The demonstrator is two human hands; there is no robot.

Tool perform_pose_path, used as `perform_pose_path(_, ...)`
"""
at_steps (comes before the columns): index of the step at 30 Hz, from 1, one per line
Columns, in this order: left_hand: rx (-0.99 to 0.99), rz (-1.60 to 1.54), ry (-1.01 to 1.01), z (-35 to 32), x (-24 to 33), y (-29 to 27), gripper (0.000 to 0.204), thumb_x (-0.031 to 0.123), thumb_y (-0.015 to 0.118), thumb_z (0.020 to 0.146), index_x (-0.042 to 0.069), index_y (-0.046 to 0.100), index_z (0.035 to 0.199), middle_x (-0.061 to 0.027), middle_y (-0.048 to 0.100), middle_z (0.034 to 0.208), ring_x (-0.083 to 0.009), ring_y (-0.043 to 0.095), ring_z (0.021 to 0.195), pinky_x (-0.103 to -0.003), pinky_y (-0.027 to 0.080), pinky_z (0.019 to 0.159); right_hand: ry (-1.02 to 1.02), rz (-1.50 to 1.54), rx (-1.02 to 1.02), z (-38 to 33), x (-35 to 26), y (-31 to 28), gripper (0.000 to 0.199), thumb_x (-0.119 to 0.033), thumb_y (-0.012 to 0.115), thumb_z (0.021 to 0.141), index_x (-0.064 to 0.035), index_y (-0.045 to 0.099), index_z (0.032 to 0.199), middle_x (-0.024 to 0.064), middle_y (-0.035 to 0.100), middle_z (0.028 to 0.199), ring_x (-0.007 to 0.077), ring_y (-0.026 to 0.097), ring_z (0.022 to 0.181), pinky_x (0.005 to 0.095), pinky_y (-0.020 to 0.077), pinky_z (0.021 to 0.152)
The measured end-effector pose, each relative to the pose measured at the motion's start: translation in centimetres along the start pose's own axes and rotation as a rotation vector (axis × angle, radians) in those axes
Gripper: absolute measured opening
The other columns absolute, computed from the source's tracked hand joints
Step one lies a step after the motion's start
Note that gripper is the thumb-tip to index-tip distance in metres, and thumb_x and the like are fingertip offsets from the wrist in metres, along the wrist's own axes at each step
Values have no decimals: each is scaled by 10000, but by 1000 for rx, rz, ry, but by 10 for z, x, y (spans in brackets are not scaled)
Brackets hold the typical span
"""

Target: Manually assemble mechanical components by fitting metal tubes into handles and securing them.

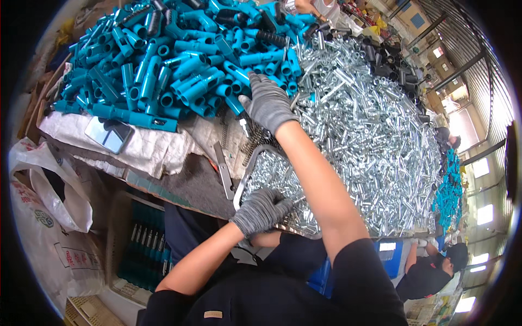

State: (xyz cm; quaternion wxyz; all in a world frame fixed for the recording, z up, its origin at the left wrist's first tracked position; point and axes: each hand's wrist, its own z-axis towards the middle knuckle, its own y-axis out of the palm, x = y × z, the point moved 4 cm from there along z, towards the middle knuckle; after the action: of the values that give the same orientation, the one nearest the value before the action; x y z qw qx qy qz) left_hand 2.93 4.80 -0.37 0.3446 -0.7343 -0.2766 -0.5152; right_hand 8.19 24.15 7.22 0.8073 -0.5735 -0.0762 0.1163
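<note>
My right hand [269, 104], in a grey knit glove, reaches to the near right edge of a heap of teal tubes [190, 70]. Its thumb stands apart from the fingers, and the fingertips touch a teal tube [237, 74]. Nearer to me, my left hand [260, 212], gloved alike, is closed over the near edge of a tray [239, 194] of small silvery metal parts [274, 173]. What its curled fingers hold, if anything, is hidden. A silvery bolt-like piece [244, 128] and dark springs [253, 144] lie between the hands.
A wide heap of silvery metal parts [370, 157] fills the right. A phone [109, 134] lies on white cloth [163, 146] at left, near a flat metal bar [223, 171]. Below are a crate [117, 239] of teal pieces and a white bag [49, 217]. A person [435, 271] works at right.
</note>
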Motion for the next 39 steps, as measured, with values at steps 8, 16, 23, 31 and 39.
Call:
perform_pose_path(8, 5, 41, 15, -1, 1, 5, 414, 353, 636, 836, -35, 665, 976, -204, 677, 851, -294, 665, 800, -364, 513, 743, 119, 303, 99, 20, 25, 4, 429, -341, 580, 854, -9, 570, 1125, 175, 650, 956, 287, 651, 849, 395, 514, 777)
perform_pose_path(16, -38, 4, 18, 3, 8, -3, 371, 326, 643, 846, -21, 668, 974, -149, 667, 782, -219, 641, 752, -348, 498, 700, 245, 1833, -8, -122, 42, -117, 676, -540, 536, 875, 14, 453, 1253, 63, 584, 822, 162, 596, 722, 297, 507, 633)
perform_pose_path(23, -87, -168, 10, 3, 8, -1, 285, 246, 620, 874, -29, 687, 908, -28, 595, 648, -70, 538, 640, -250, 445, 578, 415, 1094, 97, -242, 55, -137, 458, -412, 748, 745, -39, 582, 954, 39, 571, 805, 140, 551, 746, 284, 474, 702)
perform_pose_path(31, -194, -118, -100, -48, 67, 0, 250, 257, 612, 868, 9, 640, 882, -12, 561, 607, -55, 500, 492, -205, 386, 420, 861, 1367, 211, -370, 95, -116, 419, -267, 789, 730, -29, 551, 979, 58, 603, 742, 147, 606, 609, 223, 495, 527)
perform_pose_path(39, -276, 103, 91, -57, 80, 25, 258, 227, 629, 844, -20, 657, 914, -43, 597, 634, -93, 525, 560, -259, 426, 529, 1065, 1605, 293, -381, 91, -90, 328, -298, 680, 846, -34, 541, 984, 64, 591, 712, 128, 609, 542, 205, 476, 447)
